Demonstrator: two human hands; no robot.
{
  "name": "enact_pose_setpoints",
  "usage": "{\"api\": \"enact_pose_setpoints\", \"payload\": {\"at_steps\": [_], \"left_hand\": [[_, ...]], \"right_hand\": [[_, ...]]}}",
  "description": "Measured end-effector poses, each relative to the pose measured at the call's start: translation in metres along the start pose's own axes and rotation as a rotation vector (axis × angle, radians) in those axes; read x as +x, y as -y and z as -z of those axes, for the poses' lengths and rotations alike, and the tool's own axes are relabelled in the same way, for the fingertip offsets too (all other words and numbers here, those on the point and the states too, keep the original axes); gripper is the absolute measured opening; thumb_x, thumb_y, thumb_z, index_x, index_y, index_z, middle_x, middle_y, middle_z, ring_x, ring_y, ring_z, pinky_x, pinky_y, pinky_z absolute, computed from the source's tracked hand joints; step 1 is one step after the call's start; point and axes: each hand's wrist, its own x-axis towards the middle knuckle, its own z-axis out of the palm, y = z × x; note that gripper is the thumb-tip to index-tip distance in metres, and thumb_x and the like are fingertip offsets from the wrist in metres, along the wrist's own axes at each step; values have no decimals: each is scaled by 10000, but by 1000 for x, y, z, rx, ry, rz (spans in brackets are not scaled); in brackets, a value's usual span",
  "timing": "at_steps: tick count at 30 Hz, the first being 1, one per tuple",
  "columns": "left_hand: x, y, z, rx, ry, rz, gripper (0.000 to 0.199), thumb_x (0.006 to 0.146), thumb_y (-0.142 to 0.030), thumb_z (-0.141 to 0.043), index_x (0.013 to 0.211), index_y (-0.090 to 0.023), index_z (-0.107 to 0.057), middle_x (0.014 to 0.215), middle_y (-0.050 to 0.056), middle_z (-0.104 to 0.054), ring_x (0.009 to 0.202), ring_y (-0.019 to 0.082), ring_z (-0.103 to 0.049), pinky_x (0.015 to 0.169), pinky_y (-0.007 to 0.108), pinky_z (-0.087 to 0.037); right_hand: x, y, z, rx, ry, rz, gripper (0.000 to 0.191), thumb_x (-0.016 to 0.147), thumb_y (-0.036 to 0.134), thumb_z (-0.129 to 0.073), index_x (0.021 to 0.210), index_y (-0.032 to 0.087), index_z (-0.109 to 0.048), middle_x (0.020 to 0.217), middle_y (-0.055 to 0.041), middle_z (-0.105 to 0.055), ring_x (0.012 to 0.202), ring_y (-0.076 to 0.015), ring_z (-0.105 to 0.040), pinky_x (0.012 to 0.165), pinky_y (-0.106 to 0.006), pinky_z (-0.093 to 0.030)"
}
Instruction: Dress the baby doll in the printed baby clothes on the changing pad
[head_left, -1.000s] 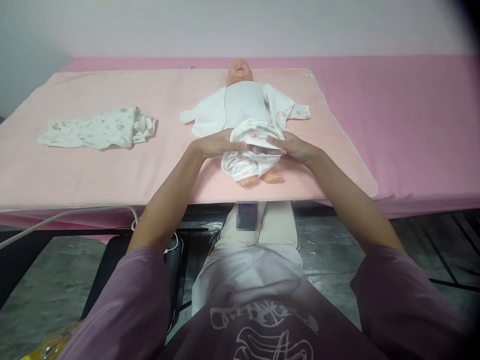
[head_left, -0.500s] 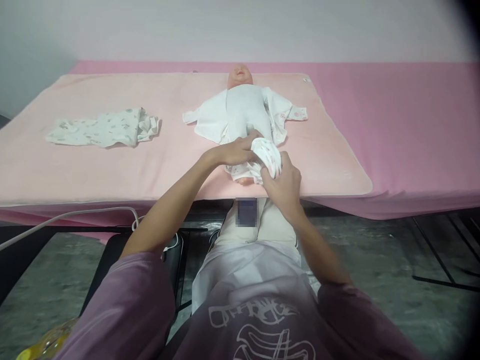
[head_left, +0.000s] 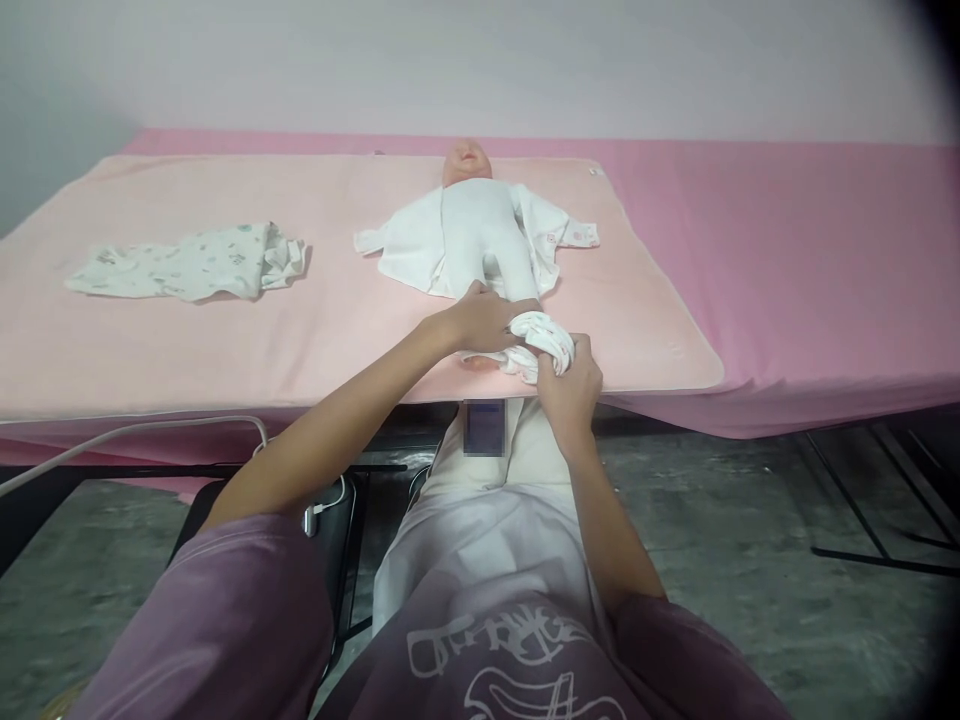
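Note:
A baby doll [head_left: 487, 222] in white clothing lies on its back on a pale pink mat [head_left: 337, 200], its head at the far side. A white garment with a small print [head_left: 546, 332] is bunched around the doll's lower leg on the right. My left hand [head_left: 486, 320] lies across the doll's legs, its fingers closed on the left edge of the bunched garment. At the garment's right side, my right hand [head_left: 571, 385] grips the cloth. One foot of the doll shows below my left hand.
A folded white printed cloth [head_left: 195, 265] lies at the left of the mat. Pink sheeting [head_left: 810, 260] covers the table. A white cable [head_left: 150, 428] runs along the front left edge, above a black chair.
The view has shifted slightly. Both hands and the bunched garment have moved a little toward the table's front edge, and more of the doll's legs shows above them.

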Motion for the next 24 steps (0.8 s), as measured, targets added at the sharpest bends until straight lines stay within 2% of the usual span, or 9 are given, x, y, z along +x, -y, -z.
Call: {"api": "enact_pose_setpoints", "payload": {"at_steps": [4,6,10,14,18,21,24], "left_hand": [[-4,6,1,-132,-40,-9,520,1015,-388,-566,1515,-275,-656,1136,53,-836,1239,381,-751,1317,611,-313],[-7,14,0,-232,-94,-13,512,977,-368,-582,1473,-274,-670,1145,44,-827,1237,368,-749,1301,596,-370],[-12,30,-4,-477,-187,-60,528,908,-352,-611,1426,-268,-673,1319,62,-798,1274,342,-732,1127,488,-548],[-12,38,-6,-554,-200,-116,491,917,-360,-620,1392,-243,-666,1350,71,-769,1238,305,-733,1069,427,-574],[-10,40,-6,-585,-210,-161,443,923,-363,-652,1347,-239,-677,1323,75,-765,1219,283,-735,1024,382,-586],[-11,41,-5,-616,-229,-195,461,899,-347,-683,1345,-230,-684,1353,89,-762,1225,283,-737,1033,378,-597],[-14,46,-5,-699,-255,-186,503,880,-329,-681,1372,-224,-688,1375,96,-754,1247,290,-733,1047,377,-602]], "right_hand": [[9,2,3,128,67,13,220,917,397,-610,1094,266,-610,1002,-72,-786,915,-295,-707,825,-377,-558],[18,2,6,202,133,42,232,901,384,-626,1099,265,-613,984,-41,-761,899,-266,-686,812,-353,-559],[39,-3,8,406,234,137,205,879,316,-637,1076,260,-624,957,-8,-701,906,-227,-655,789,-317,-546],[58,-20,6,525,274,145,164,901,299,-645,1058,258,-659,965,-10,-687,911,-221,-628,807,-323,-545],[64,-33,-5,614,317,60,176,922,348,-664,1078,268,-662,1032,-18,-707,976,-233,-659,869,-339,-569],[63,-30,-15,665,389,-44,220,960,428,-638,1126,285,-628,1069,-22,-719,999,-241,-689,875,-346,-595],[62,-19,-18,600,467,9,304,1020,532,-645,1202,290,-630,1129,-52,-745,1048,-275,-710,933,-403,-632]]}}
